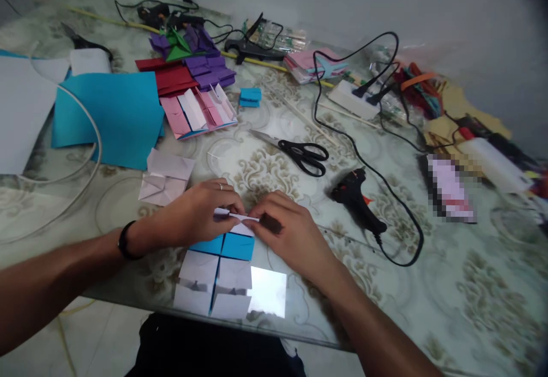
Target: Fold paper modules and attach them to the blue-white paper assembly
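A blue and white folded sheet of paper point(238, 247) lies near the table's front edge, creased into rectangular panels. At its far end my left hand point(205, 209) pinches the raised edge; a ring and a dark wristband show on this arm. Opposite it, my right hand point(285, 223) grips the same edge between thumb and fingers. The edge stands up in a narrow white fold between the two hands. Just beyond my left hand rests a pale folded paper piece point(166, 177).
Black-handled scissors point(299, 151) and a black glue gun point(358, 197) with a looping cord lie ahead. Blue paper sheets point(107, 117) and folded pink paper point(199, 112) are at left. A white power strip point(353, 98) sits behind, near a blurred-out phone-like object point(451, 186).
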Action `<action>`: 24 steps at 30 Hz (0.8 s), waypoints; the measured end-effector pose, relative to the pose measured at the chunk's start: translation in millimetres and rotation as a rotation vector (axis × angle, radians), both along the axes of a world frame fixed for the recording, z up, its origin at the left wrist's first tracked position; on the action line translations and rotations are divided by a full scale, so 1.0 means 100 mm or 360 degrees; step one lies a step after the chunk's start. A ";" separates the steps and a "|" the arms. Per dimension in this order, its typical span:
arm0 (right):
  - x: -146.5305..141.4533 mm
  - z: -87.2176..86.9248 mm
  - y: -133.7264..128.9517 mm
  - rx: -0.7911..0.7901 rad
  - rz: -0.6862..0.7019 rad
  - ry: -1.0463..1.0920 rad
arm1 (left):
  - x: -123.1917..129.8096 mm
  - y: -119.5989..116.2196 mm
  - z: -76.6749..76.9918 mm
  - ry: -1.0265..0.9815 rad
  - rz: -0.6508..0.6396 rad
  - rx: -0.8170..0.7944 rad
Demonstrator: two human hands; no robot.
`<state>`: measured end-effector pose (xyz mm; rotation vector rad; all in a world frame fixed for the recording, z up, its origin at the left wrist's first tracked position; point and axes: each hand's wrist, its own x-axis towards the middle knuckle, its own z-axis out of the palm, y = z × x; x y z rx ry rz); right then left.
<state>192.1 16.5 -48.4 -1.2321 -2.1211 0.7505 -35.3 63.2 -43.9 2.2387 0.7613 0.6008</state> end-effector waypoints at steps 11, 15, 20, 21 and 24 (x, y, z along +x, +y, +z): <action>0.06 0.01 -0.06 0.0029 0.0094 0.0041 | 0.01 0.00 -0.01 0.0075 -0.0099 0.0238; 0.08 0.02 -0.08 0.0114 0.0135 -0.0028 | 0.01 0.00 -0.01 0.0091 -0.0111 0.0214; 0.07 0.00 -0.11 0.0216 0.0169 -0.0122 | -0.04 0.02 0.07 0.0075 -0.0145 -0.0038; 0.07 0.00 -0.11 0.0223 0.0179 -0.0129 | -0.04 0.03 0.08 0.0085 -0.0155 -0.0068; 0.07 0.01 -0.13 0.0183 0.0198 -0.0119 | -0.05 0.03 0.09 0.0092 -0.0160 -0.0080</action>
